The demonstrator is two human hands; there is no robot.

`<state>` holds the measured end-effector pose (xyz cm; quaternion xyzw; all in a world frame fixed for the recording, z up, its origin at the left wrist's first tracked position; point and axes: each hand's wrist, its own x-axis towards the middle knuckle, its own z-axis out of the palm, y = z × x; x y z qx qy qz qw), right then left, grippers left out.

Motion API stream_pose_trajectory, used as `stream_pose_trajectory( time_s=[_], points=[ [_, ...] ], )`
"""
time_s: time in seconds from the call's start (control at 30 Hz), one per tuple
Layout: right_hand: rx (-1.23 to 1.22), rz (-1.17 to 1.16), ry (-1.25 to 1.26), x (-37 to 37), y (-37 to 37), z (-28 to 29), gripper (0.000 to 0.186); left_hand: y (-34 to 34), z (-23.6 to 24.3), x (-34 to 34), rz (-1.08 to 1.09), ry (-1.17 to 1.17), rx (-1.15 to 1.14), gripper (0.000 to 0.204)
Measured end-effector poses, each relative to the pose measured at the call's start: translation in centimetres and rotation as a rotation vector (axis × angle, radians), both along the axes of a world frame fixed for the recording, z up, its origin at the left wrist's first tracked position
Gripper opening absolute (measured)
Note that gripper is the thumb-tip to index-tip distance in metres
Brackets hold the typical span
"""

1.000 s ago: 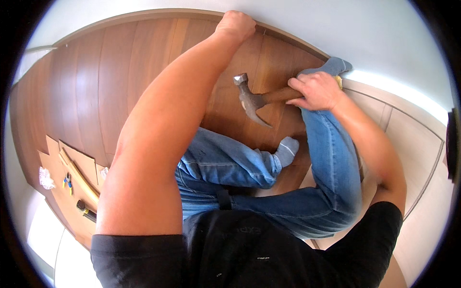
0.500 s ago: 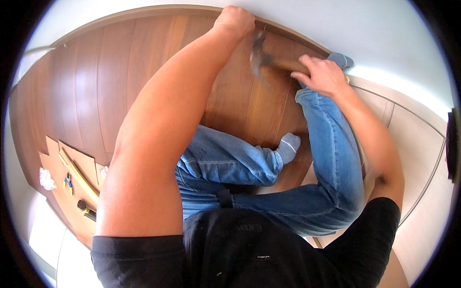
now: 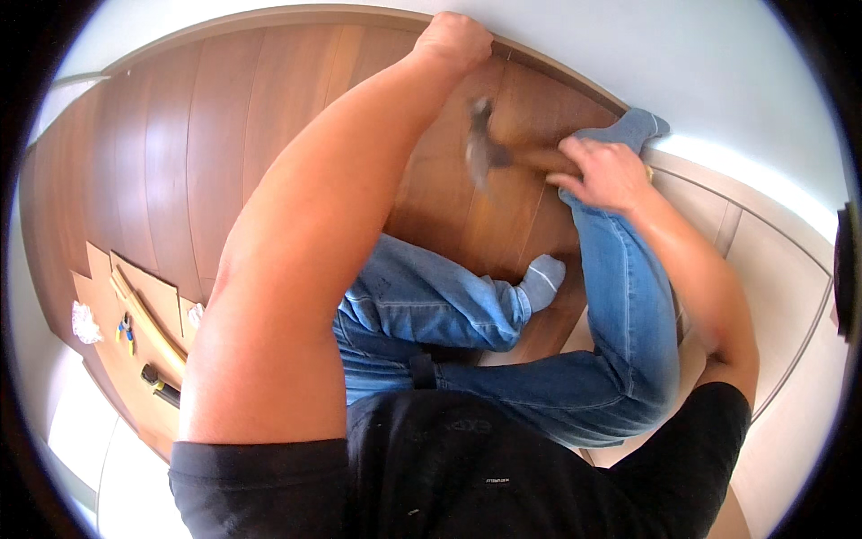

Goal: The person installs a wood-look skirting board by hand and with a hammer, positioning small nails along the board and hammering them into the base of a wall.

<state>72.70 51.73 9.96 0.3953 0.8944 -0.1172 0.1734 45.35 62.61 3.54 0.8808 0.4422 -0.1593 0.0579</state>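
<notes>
In my right hand (image 3: 611, 178) is a claw hammer (image 3: 532, 160), gripped by its wooden handle above the floor. The metal head, blurred by motion, points to the left. My left hand (image 3: 456, 41) is closed against the brown baseboard (image 3: 539, 65) at the foot of the white wall. Its fingers curl away from view, so whatever they pinch is hidden. A gap separates the hammer head from that hand.
My jeans-clad legs (image 3: 440, 301) and grey-socked feet (image 3: 542, 280) are folded on the wooden floor (image 3: 215, 153). At lower left, a cardboard sheet (image 3: 101, 286) holds pliers (image 3: 126, 331), a black-and-yellow tool (image 3: 160, 384) and long wooden strips (image 3: 148, 319). A pale panelled surface (image 3: 781, 269) lies right.
The hammer and my right hand have moved down, away from the baseboard. My left hand remains at the baseboard, shifted slightly right in the picture.
</notes>
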Motion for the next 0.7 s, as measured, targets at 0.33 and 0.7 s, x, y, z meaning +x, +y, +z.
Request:
stream_pose_trajectory(
  time_s=[0.33,0.7],
  points=[
    [0.076,-0.162,-0.087,-1.6,0.2,0.4,0.046,0.9,-2.6,-0.2,0.129,-0.078,-0.009,0.02],
    [-0.069,0.023,-0.047,-1.1,1.8,0.5,0.05,1.2,-4.9,0.5,0.075,-0.072,-0.017,0.026]
  ],
)
